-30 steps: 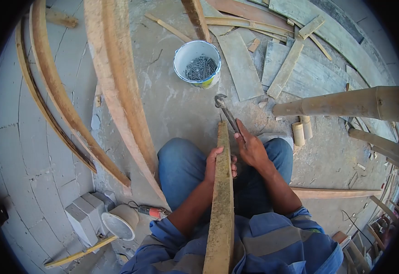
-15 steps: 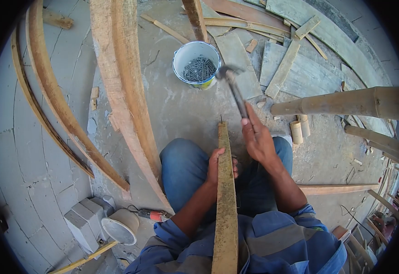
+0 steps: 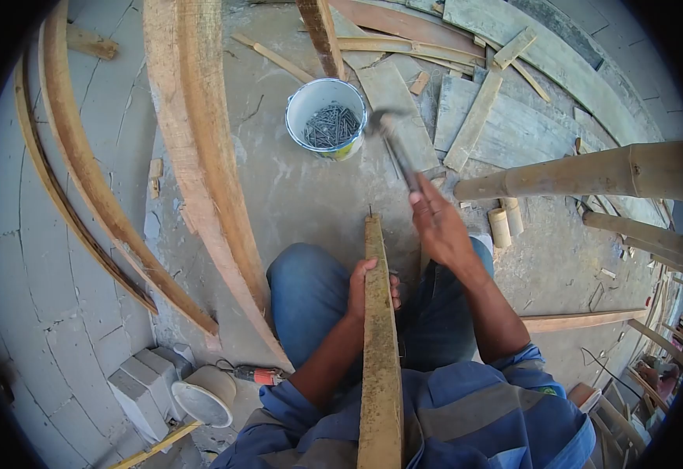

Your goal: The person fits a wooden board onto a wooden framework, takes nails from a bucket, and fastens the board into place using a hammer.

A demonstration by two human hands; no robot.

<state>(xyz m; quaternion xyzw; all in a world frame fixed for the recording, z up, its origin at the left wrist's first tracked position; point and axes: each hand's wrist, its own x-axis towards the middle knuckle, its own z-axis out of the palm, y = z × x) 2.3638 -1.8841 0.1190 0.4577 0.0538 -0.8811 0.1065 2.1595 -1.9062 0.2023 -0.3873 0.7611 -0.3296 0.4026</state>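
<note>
Between my knees, my left hand [image 3: 363, 291] is wrapped round a long wooden strip [image 3: 380, 352] that runs from my lap to a narrow far end. A thin nail [image 3: 370, 210] stands up at that far end. My right hand [image 3: 440, 227] grips a hammer [image 3: 401, 154] by its handle, to the right of the nail. The hammer's head is blurred and sits above and beyond the nail, apart from it. Beyond the strip stands a white bucket [image 3: 325, 119] holding many nails [image 3: 330, 127].
Tall timber boards [image 3: 201, 148] rise at the left. A bamboo pole [image 3: 576, 173] juts in from the right. Loose planks [image 3: 505, 125] lie at the upper right. Grey blocks [image 3: 144, 384], a tilted pail [image 3: 205, 396] and a red power tool [image 3: 262, 375] are at the lower left.
The hammer has risen away from the nail, swinging up and to the right with my right hand. My left hand keeps its hold on the strip. The view has shifted slightly.
</note>
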